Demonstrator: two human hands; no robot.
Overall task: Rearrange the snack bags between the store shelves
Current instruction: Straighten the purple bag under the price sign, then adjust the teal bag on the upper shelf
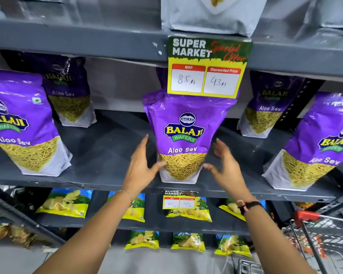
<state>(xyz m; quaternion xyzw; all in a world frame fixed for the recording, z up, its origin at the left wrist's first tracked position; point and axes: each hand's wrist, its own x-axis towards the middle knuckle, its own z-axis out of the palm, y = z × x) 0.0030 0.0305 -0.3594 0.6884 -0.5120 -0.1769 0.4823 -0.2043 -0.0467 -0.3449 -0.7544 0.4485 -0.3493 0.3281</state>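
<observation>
A purple Balaji Aloo Sev bag (183, 139) stands upright at the front middle of the grey shelf (107, 155). My left hand (142, 167) is beside its lower left with fingers spread, the thumb touching or nearly touching the bag. On the bag's lower right is my right hand (224, 165), also spread, its thumb close to the edge. Neither hand grips the bag. More Aloo Sev bags stand at the far left (24, 123), back left (69, 91), back right (267, 107) and far right (313, 143).
A yellow price card (206, 68) hangs from the shelf above, over the middle bag's top. White bags (206, 14) sit on the top shelf. Yellow-and-blue chip bags (65, 202) fill the lower shelves. A shopping trolley with a red handle (313, 216) stands at the lower right.
</observation>
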